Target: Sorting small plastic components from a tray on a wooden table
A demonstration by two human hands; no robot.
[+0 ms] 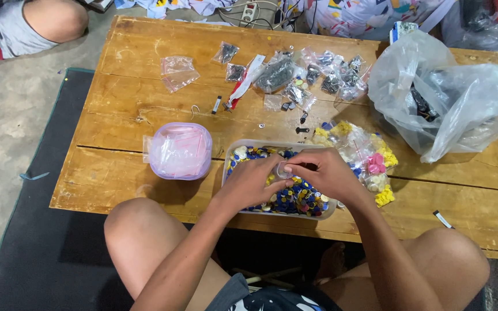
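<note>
My left hand [255, 181] and my right hand [324, 173] meet over a clear rectangular tray [229, 151] filled with small blue, yellow and white round pieces [295, 198]. Between the fingertips of both hands sits one small pale round piece [283, 170]; both hands pinch it. A heap of small clear bags of coloured pieces [364, 155] lies just right of the tray, touching it. The tray stands on a low wooden table [134, 115] near its front edge.
A round lilac tub of pink plastic bags [180, 151] stands left of the tray. Small bags of dark parts [312, 78] lie at the table's back. A big clear plastic bag [445, 98] fills the right side. Another person's knee [53, 20] is at top left.
</note>
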